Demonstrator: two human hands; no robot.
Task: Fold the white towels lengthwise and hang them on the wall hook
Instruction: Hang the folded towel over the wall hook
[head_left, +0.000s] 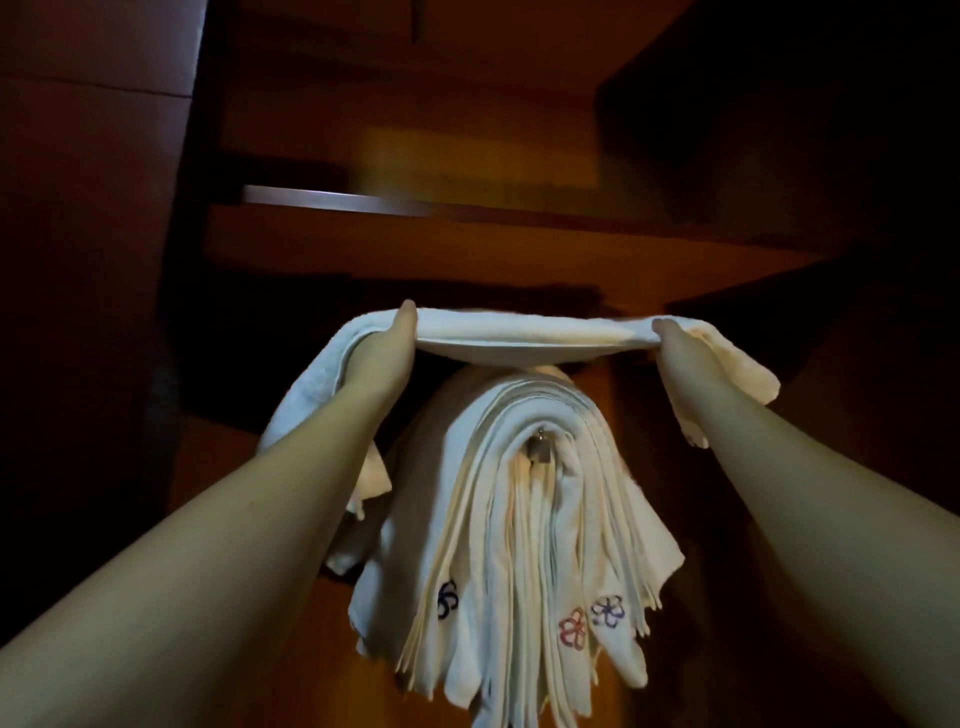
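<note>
A folded white cotton towel is being held stretched level, directly above the small metal wall hook. The left hand is gripping its left part, the right hand its right, and both loose ends are drooping outside the hands. A thick bundle of white towels with stitched flowers is already hanging over the hook, nearly hiding it. This towel seems folded and only needs draping. A dark wooden shelf edge is sitting above the hook, leaving modest room.
</note>
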